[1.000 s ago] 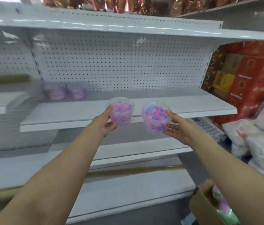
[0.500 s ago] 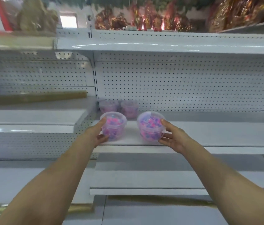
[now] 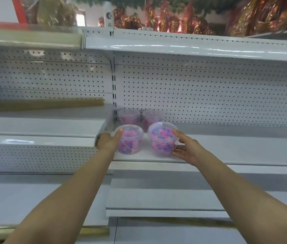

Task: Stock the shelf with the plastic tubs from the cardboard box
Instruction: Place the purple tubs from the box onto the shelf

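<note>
- White shelf (image 3: 227, 147) now carries both tubs, lowered from mid-air.
- Left hand (image 3: 106, 142) grips left tub (image 3: 130, 140); right hand (image 3: 186, 149) grips right tub (image 3: 163, 138).
- Front row behind-filled by rear tubs (image 3: 129, 116); release judged next.

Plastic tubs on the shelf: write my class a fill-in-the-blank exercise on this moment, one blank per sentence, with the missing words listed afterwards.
1. The number of tubs on or at the white shelf is ____.
2. The left hand holds the front left tub, and the right hand holds the front ____ tub.
3. The two back tubs stand against the perforated ____ panel.
4. The beads inside the tubs are pink and ____.

Missing words: four; right; back; purple
</note>
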`<state>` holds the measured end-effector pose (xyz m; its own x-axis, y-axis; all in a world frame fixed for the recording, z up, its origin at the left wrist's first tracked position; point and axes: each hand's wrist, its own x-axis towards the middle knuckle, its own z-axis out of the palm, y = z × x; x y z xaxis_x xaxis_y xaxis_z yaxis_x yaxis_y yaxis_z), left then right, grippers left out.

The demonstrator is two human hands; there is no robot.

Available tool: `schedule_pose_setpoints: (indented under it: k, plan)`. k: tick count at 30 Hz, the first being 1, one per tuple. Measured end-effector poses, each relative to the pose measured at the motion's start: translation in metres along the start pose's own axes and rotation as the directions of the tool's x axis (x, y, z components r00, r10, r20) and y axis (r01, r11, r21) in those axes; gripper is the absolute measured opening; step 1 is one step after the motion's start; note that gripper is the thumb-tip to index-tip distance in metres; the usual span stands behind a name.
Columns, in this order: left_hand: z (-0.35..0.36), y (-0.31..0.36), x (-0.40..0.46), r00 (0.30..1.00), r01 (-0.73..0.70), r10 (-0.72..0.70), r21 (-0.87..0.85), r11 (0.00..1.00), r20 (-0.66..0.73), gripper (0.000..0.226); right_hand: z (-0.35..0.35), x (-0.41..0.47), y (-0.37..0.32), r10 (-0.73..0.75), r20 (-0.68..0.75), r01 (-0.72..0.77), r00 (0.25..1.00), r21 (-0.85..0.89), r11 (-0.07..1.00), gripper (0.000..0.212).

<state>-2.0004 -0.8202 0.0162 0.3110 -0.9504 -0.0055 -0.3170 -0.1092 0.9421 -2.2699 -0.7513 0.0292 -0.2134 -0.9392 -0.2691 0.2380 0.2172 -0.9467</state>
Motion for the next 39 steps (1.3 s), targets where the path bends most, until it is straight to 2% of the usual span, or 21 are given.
schedule_pose_setpoints:
  k: [3, 5, 8, 12, 14, 17, 20, 22, 25, 31, 39]
  plan:
    - [0.008, -0.003, -0.004, 0.963, -0.26, 0.266, 0.115, 0.959, -0.046, 0.071, 0.003, 0.004, 0.0, -0.006, -0.053, 0.006, 0.999, -0.005, 1.0, 0.059]
    - [0.016, -0.004, -0.008, 0.926, -0.359, 0.376, 0.233, 0.904, -0.034, 0.064, 0.003, 0.007, -0.001, -0.006, -0.086, 0.005, 0.996, -0.018, 1.0, 0.066]
    - [0.024, 0.0, -0.014, 0.89, -0.435, 0.455, 0.266, 0.86, -0.016, 0.058, 0.001, 0.013, -0.001, -0.006, -0.114, -0.001, 0.994, -0.069, 0.998, 0.077]
    - [0.037, 0.0, -0.015, 0.844, -0.508, 0.536, 0.33, 0.796, 0.009, 0.052, -0.002, 0.016, -0.001, -0.038, -0.171, 0.004, 0.985, -0.192, 0.981, 0.067]
    - [0.042, -0.001, -0.016, 0.833, -0.512, 0.553, 0.401, 0.76, 0.014, 0.052, -0.003, 0.021, 0.0, -0.096, -0.229, 0.018, 0.969, -0.322, 0.947, 0.064]
    - [0.044, 0.0, -0.023, 0.826, -0.502, 0.563, 0.461, 0.732, 0.007, 0.053, -0.004, 0.023, 0.004, -0.302, -0.252, 0.096, 0.919, -0.601, 0.794, 0.06]
    - [0.044, 0.003, -0.027, 0.813, -0.505, 0.582, 0.495, 0.707, -0.001, 0.054, -0.003, 0.014, 0.001, -0.534, -0.032, 0.365, 0.845, -0.695, 0.62, 0.051]
    - [0.042, 0.006, -0.028, 0.813, -0.496, 0.582, 0.51, 0.703, -0.011, 0.053, -0.001, 0.01, 0.0, -0.598, 0.12, 0.484, 0.793, -0.721, 0.496, 0.046]
    - [0.041, 0.006, -0.03, 0.81, -0.481, 0.586, 0.544, 0.688, -0.025, 0.051, 0.003, 0.016, 0.003, -0.605, 0.206, 0.505, 0.769, -0.777, 0.377, 0.044]
    - [0.04, 0.004, -0.019, 0.809, -0.486, 0.588, 0.551, 0.679, -0.011, 0.053, 0.015, 0.03, 0.004, -0.592, 0.191, 0.425, 0.783, -0.858, 0.286, 0.046]
    - [0.045, 0.003, 0.02, 0.82, -0.517, 0.57, 0.497, 0.697, 0.053, 0.053, 0.04, 0.056, -0.006, -0.577, 0.224, 0.391, 0.785, -0.902, 0.182, 0.047]
